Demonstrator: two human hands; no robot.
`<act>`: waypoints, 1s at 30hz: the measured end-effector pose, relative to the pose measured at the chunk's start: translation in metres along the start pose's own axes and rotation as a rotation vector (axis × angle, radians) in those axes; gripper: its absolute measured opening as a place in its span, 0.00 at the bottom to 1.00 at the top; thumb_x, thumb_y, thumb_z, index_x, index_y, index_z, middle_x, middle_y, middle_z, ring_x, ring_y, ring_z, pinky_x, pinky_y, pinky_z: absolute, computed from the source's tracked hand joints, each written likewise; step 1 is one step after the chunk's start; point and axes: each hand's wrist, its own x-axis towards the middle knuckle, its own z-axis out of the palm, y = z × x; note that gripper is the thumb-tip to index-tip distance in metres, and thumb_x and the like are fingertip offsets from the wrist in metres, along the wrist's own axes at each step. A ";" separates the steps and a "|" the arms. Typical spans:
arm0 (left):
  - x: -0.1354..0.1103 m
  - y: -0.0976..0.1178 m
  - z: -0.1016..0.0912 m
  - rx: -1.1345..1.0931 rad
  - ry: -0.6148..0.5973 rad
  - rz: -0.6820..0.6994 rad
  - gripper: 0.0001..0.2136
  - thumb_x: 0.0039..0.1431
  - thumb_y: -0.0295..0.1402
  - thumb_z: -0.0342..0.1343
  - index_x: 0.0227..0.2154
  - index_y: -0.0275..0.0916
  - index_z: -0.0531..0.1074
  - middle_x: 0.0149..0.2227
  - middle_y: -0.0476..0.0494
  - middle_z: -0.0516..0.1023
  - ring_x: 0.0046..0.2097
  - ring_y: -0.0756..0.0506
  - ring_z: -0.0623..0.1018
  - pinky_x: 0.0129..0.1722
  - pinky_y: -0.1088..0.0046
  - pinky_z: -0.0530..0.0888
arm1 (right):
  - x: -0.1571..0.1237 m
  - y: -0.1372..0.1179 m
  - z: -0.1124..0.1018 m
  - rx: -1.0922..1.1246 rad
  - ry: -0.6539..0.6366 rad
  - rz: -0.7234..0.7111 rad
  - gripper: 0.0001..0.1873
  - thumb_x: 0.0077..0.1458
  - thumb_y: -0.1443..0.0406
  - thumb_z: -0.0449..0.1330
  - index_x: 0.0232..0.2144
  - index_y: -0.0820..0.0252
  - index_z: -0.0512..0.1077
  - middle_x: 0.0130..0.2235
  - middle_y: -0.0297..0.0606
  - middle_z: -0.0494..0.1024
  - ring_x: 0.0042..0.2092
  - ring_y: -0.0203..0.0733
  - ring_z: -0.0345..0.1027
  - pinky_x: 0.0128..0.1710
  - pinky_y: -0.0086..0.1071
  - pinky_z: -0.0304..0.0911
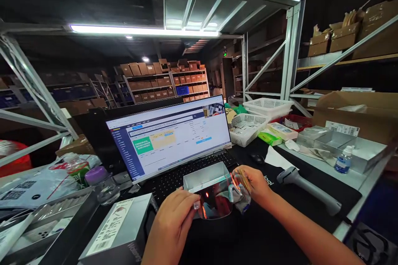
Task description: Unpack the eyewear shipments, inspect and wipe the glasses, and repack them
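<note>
"Mirrored visor (216,207), held low before the monitor (174,132), correct?"

"Yes, between both hands, just in front of an open silver box (207,175); whether touching it, impossible to tell. On the curved surface, dark red and orange reflections."

"And the left hand (174,217), how?"

"Thumb and fingers clamped together on the left end of the visor."

"And the right hand (255,182)?"

"Fingers bent and clamped at the right end, beside a crumpled grey piece (240,198); exact place of each fingertip, partly hidden."

"Other things near the right arm?"

"On the black mat (326,176), a grey handheld scanner (311,189); farther back, a mouse (257,158) and white paper (276,157)."

"And on the left side?"

"Near the left wrist, a silver carton (129,225) with a long label; behind it, a clear jar (107,192) with purple lid (95,175)."
</note>
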 end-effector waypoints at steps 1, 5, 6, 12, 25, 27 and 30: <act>0.000 0.001 -0.001 0.002 0.002 0.000 0.09 0.65 0.30 0.53 0.45 0.48 0.73 0.43 0.50 0.81 0.49 0.46 0.77 0.58 0.71 0.66 | 0.000 0.000 0.001 -0.005 -0.001 0.002 0.18 0.65 0.52 0.53 0.31 0.56 0.74 0.31 0.38 0.77 0.33 0.41 0.71 0.33 0.32 0.63; 0.003 0.008 -0.004 -0.105 -0.103 -0.105 0.08 0.66 0.32 0.50 0.42 0.47 0.73 0.41 0.47 0.80 0.44 0.45 0.78 0.49 0.72 0.71 | 0.001 0.000 0.004 -0.030 -0.004 0.023 0.20 0.65 0.52 0.52 0.29 0.56 0.74 0.29 0.37 0.77 0.31 0.41 0.70 0.31 0.32 0.64; 0.004 0.010 -0.005 -0.166 -0.175 -0.157 0.08 0.67 0.34 0.48 0.39 0.46 0.73 0.40 0.47 0.79 0.42 0.46 0.77 0.45 0.73 0.72 | 0.002 0.000 0.004 -0.034 -0.003 0.027 0.20 0.65 0.52 0.52 0.29 0.56 0.74 0.29 0.37 0.77 0.30 0.41 0.70 0.31 0.32 0.64; 0.005 0.014 -0.012 -0.457 -0.531 -0.377 0.14 0.67 0.43 0.46 0.33 0.43 0.71 0.36 0.47 0.75 0.39 0.47 0.74 0.41 0.74 0.69 | 0.001 0.001 0.006 -0.051 -0.016 0.021 0.15 0.64 0.55 0.55 0.30 0.56 0.74 0.30 0.37 0.77 0.31 0.40 0.71 0.32 0.31 0.65; 0.003 0.001 -0.015 -0.494 -0.510 -0.411 0.14 0.68 0.45 0.45 0.36 0.45 0.71 0.40 0.48 0.74 0.43 0.47 0.73 0.45 0.76 0.66 | -0.002 0.001 0.002 -0.085 -0.031 -0.098 0.18 0.69 0.59 0.47 0.30 0.56 0.70 0.30 0.38 0.76 0.31 0.39 0.70 0.31 0.31 0.63; 0.003 -0.001 -0.016 -0.476 -0.497 -0.420 0.14 0.68 0.45 0.45 0.38 0.45 0.71 0.41 0.48 0.75 0.44 0.47 0.73 0.46 0.76 0.66 | -0.002 0.000 0.002 -0.088 -0.046 -0.106 0.16 0.68 0.59 0.49 0.31 0.56 0.70 0.30 0.38 0.76 0.32 0.39 0.70 0.33 0.31 0.64; -0.001 -0.002 -0.019 -0.437 -0.515 -0.427 0.14 0.68 0.45 0.44 0.38 0.45 0.72 0.42 0.47 0.75 0.44 0.47 0.74 0.46 0.76 0.67 | -0.003 0.000 0.002 -0.085 -0.078 -0.097 0.15 0.68 0.60 0.48 0.32 0.57 0.70 0.31 0.39 0.77 0.33 0.40 0.71 0.34 0.32 0.65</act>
